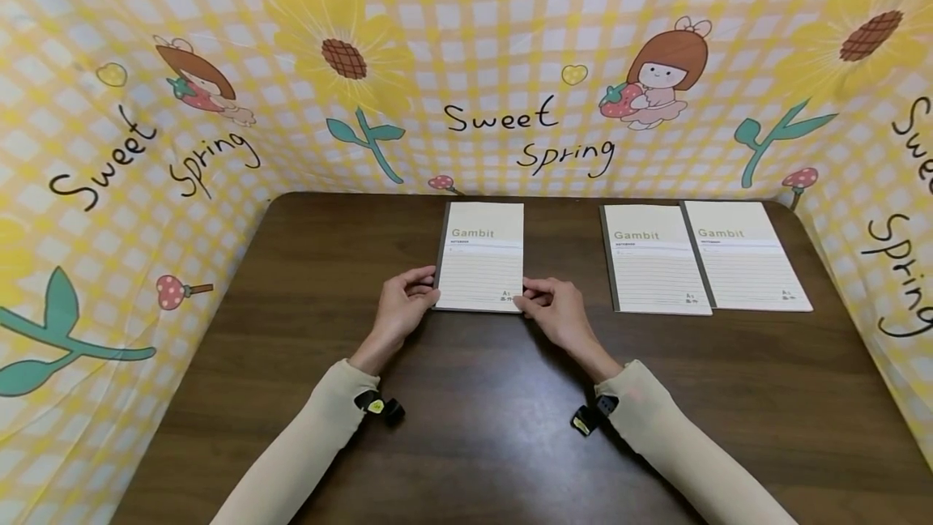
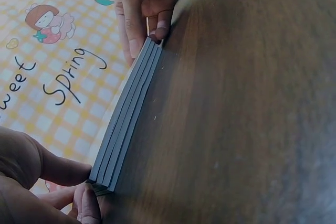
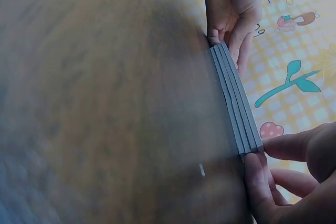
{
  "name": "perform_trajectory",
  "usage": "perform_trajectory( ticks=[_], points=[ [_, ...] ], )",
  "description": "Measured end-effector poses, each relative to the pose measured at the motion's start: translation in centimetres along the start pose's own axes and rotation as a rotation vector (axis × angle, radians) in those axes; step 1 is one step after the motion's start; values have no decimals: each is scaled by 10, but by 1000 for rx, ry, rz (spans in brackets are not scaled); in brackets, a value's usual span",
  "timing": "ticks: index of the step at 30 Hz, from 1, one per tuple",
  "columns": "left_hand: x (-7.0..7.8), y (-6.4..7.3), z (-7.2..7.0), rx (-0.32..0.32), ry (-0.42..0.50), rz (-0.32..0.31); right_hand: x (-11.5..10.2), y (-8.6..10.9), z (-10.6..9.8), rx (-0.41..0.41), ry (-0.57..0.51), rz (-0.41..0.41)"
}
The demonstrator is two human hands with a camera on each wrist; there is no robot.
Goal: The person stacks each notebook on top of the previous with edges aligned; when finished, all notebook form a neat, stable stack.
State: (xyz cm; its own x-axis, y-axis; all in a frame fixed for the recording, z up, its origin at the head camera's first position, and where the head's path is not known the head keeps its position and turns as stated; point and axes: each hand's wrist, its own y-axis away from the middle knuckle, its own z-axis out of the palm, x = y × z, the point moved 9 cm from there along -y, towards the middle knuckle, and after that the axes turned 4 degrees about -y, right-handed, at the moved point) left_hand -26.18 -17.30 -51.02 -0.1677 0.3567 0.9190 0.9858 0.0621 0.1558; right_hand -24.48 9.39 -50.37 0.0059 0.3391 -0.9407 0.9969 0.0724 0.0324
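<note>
A neat stack of several notebooks (image 1: 481,258), cream covers printed "Gambit", lies at the table's far middle in the head view. My left hand (image 1: 406,305) grips its near left corner, fingers along the side. At the near right corner, my right hand (image 1: 557,310) holds it the same way. In the left wrist view the layered grey edges (image 2: 128,114) run between both hands, the left thumb (image 2: 65,170) resting at the top corner. The right wrist view shows the same edges (image 3: 236,98) with right fingertips (image 3: 254,167) against the corner.
Two more Gambit notebooks, one (image 1: 656,266) slightly overlapped with another (image 1: 747,262), lie on the right of the brown wooden table (image 1: 466,428). A yellow checked cloth (image 1: 466,47) hangs around the back and sides of the table.
</note>
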Motion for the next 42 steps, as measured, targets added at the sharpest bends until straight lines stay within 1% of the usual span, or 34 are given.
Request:
perform_trajectory(
  ticks=[6,10,12,13,15,18,21,23,25,28,31,34,36,38,40,42],
  points=[
    [0,-3,3,-3,-4,-10,1,-1,-3,-9,21,-16],
    [1,-4,6,-5,-1,-7,3,0,-6,-60,15,-15],
    [6,-3,8,2,-38,21,3,3,-10,-92,12,-14],
    [10,-2,9,7,-71,47,3,5,-12,-105,9,-13],
    [21,1,12,21,-151,123,2,9,-18,-125,15,-26],
    [42,9,20,56,-301,280,-2,16,-30,-128,44,-59],
    [60,19,34,66,-420,424,-3,23,-44,-107,110,-113],
    [70,26,48,46,-494,510,-3,29,-54,-86,162,-153],
    [77,32,64,6,-554,585,0,36,-65,-67,208,-178],
    [85,41,91,-86,-638,677,7,47,-84,-41,246,-189],
    [92,48,121,-218,-711,734,13,59,-106,-1,270,-203],
    [95,54,152,-381,-817,794,17,71,-129,63,313,-252],
    [97,59,171,-494,-887,847,19,77,-144,107,362,-291],
    [96,65,188,-593,-947,890,21,82,-157,137,425,-315],
    [96,69,203,-669,-984,904,24,86,-169,151,492,-323],
    [97,71,217,-718,-1000,912,26,90,-179,147,562,-314]
  ],
)
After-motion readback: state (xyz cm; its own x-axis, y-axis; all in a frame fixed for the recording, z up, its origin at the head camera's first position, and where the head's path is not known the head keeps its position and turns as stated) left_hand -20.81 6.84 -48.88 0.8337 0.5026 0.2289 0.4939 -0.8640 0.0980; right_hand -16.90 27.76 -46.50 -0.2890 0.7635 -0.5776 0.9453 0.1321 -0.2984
